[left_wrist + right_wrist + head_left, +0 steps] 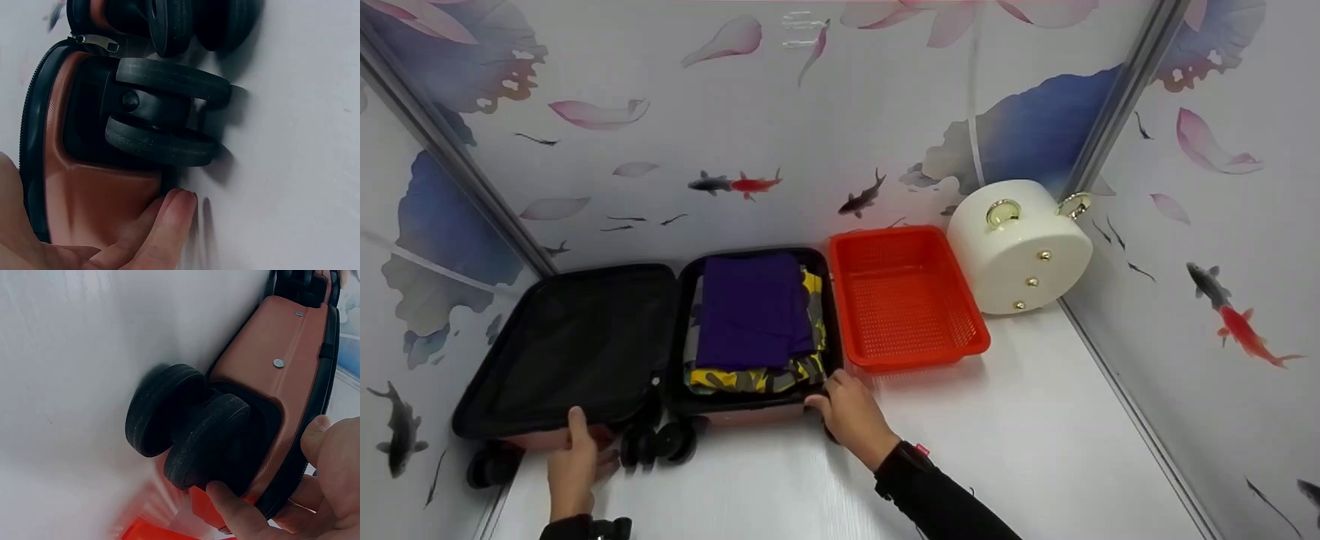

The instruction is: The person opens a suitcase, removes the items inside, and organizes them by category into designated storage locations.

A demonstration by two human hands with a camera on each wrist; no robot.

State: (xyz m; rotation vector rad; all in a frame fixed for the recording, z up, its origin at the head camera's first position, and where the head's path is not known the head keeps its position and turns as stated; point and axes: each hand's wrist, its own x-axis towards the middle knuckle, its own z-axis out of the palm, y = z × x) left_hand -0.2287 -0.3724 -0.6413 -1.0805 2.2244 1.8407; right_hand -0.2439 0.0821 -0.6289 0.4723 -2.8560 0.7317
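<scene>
A suitcase with a pinkish-brown shell (270,349) lies spread wide on the white surface. Its black-lined left half (585,345) holds nothing visible. Folded purple cloth (750,311) lies on yellow camouflage cloth (757,379) in the right half. My left hand (574,465) grips the left half's near edge, thumb over the rim and fingers against the shell underneath. At the near right corner, my right hand (855,416) holds the other half, with its thumb at the zipper edge and a finger beside a black double wheel (191,422).
Right of the suitcase sits a red perforated basket (911,300). Against it leans a cream, round-sided case (1020,247) with gold handles and studs. Printed wall panels (810,120) enclose the back and sides. More caster wheels (660,442) project from the suitcase's near edge.
</scene>
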